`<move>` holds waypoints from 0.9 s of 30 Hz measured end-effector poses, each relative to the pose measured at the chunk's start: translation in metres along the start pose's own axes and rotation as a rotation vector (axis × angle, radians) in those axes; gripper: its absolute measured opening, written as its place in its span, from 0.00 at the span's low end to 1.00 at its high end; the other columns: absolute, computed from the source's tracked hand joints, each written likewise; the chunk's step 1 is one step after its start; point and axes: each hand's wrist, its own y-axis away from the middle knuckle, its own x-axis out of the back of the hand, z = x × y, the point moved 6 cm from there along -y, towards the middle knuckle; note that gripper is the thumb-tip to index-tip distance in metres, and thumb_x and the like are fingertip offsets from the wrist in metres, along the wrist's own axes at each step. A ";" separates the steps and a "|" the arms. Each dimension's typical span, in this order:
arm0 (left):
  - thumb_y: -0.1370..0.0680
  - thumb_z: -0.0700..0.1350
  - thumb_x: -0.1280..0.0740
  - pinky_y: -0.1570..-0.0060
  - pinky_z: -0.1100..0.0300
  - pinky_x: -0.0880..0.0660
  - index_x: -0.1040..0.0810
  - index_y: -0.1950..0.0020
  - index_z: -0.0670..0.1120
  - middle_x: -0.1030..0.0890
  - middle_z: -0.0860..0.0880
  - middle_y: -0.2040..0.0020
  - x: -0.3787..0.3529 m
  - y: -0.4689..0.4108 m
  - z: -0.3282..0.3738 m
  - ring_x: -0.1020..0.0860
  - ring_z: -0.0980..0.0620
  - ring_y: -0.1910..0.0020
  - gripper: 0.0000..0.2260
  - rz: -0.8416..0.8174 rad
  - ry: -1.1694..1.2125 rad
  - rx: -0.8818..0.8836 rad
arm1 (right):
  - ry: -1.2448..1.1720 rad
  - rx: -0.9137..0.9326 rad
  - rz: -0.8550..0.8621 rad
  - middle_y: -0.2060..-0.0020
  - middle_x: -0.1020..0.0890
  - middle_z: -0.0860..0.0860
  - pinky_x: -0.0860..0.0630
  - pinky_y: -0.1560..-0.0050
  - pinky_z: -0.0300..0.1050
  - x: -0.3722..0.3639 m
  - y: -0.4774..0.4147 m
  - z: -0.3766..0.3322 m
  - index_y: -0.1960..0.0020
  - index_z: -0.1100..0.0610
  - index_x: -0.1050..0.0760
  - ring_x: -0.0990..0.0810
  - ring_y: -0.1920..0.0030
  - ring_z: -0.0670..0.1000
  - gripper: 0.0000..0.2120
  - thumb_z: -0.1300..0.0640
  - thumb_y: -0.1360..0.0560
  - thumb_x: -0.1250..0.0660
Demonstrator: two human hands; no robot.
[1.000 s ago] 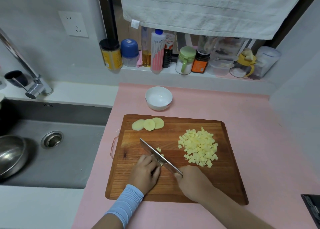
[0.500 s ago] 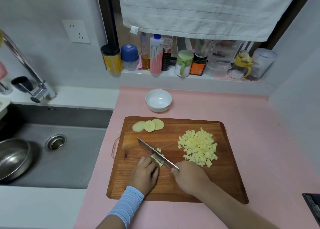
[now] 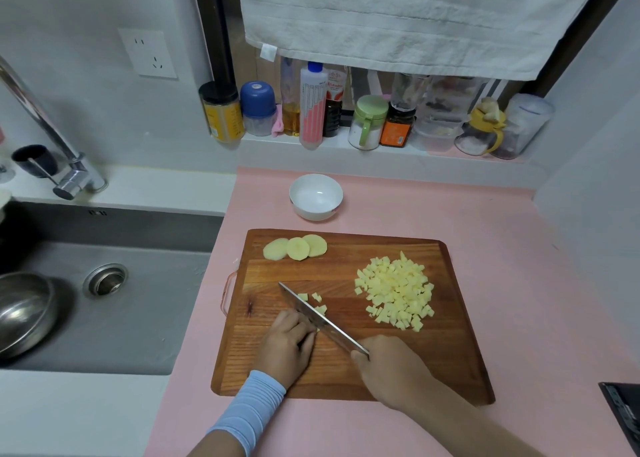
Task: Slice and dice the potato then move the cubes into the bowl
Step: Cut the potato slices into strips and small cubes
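On the wooden cutting board (image 3: 443, 352), near its front edge, the right hand (image 3: 391, 370) grips a knife (image 3: 322, 318) lying diagonally, and the left hand (image 3: 285, 345) curls onto a barely visible potato piece (image 3: 317, 329) against the blade. A heap of potato cubes (image 3: 394, 292) covers the board's right side and three slices (image 3: 296, 247) sit at its far left corner. A white bowl (image 3: 315, 213) stands on the pink tabletop (image 3: 502, 248) just past the board's far edge.

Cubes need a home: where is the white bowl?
Head view, mid-frame: the white bowl sits on the pink counter, just past the cutting board, behind the potato slices.

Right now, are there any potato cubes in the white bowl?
No, the bowl holds nothing; the cubes lie heaped on the cutting board.
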 end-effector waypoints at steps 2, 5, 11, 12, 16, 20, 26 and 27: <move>0.28 0.37 0.25 0.45 0.70 0.31 0.18 0.58 0.45 0.21 0.52 0.57 -0.001 0.001 -0.002 0.24 0.52 0.53 0.05 -0.006 0.001 0.007 | -0.025 -0.014 -0.007 0.69 0.26 0.44 0.35 0.70 0.40 -0.006 -0.009 -0.005 0.66 0.48 0.33 0.28 0.70 0.44 0.19 0.48 0.17 0.41; 0.28 0.37 0.25 0.45 0.68 0.30 0.17 0.58 0.45 0.21 0.52 0.56 -0.003 0.001 -0.005 0.23 0.52 0.52 0.04 -0.013 0.012 0.015 | -0.038 -0.020 0.002 0.61 0.20 0.47 0.27 0.61 0.43 -0.011 -0.025 -0.019 0.56 0.51 0.23 0.22 0.61 0.50 0.13 0.48 0.17 0.41; 0.25 0.41 0.29 0.41 0.70 0.33 0.18 0.53 0.44 0.21 0.51 0.53 0.004 0.010 -0.006 0.25 0.54 0.49 0.02 0.049 0.013 0.040 | -0.036 0.001 0.030 0.61 0.19 0.48 0.28 0.60 0.43 -0.014 -0.032 -0.028 0.49 0.52 0.19 0.22 0.61 0.51 0.13 0.49 0.17 0.40; 0.24 0.42 0.30 0.42 0.69 0.32 0.18 0.53 0.44 0.21 0.52 0.52 0.005 0.013 -0.008 0.26 0.54 0.49 0.02 0.054 0.017 0.061 | -0.040 0.002 0.032 0.63 0.20 0.47 0.29 0.61 0.43 -0.014 -0.031 -0.027 0.50 0.52 0.19 0.22 0.62 0.50 0.13 0.48 0.17 0.40; 0.24 0.46 0.32 0.46 0.68 0.31 0.19 0.55 0.47 0.22 0.54 0.55 0.006 0.014 -0.009 0.26 0.54 0.52 0.04 0.038 0.004 0.080 | -0.049 0.010 0.025 0.63 0.21 0.46 0.29 0.61 0.43 -0.012 -0.030 -0.028 0.49 0.52 0.20 0.22 0.61 0.50 0.13 0.49 0.17 0.40; 0.26 0.43 0.30 0.46 0.70 0.33 0.19 0.57 0.47 0.22 0.54 0.57 0.007 0.008 -0.006 0.26 0.54 0.54 0.01 0.045 0.014 0.078 | -0.033 0.014 0.012 0.60 0.20 0.48 0.29 0.59 0.44 -0.005 -0.028 -0.029 0.56 0.50 0.25 0.22 0.59 0.52 0.13 0.47 0.17 0.41; 0.29 0.38 0.23 0.48 0.69 0.31 0.19 0.57 0.47 0.22 0.54 0.57 0.004 0.009 -0.010 0.26 0.55 0.55 0.07 0.017 -0.004 0.129 | 0.000 0.056 0.054 0.66 0.22 0.45 0.31 0.65 0.43 0.004 -0.016 -0.029 0.65 0.47 0.32 0.24 0.64 0.47 0.18 0.46 0.17 0.41; 0.29 0.38 0.23 0.48 0.69 0.31 0.19 0.57 0.47 0.22 0.54 0.57 0.004 0.009 -0.011 0.26 0.56 0.55 0.07 0.014 0.002 0.134 | 0.006 0.061 0.066 0.66 0.22 0.45 0.31 0.65 0.43 0.006 -0.014 -0.028 0.65 0.48 0.32 0.23 0.64 0.47 0.18 0.46 0.17 0.41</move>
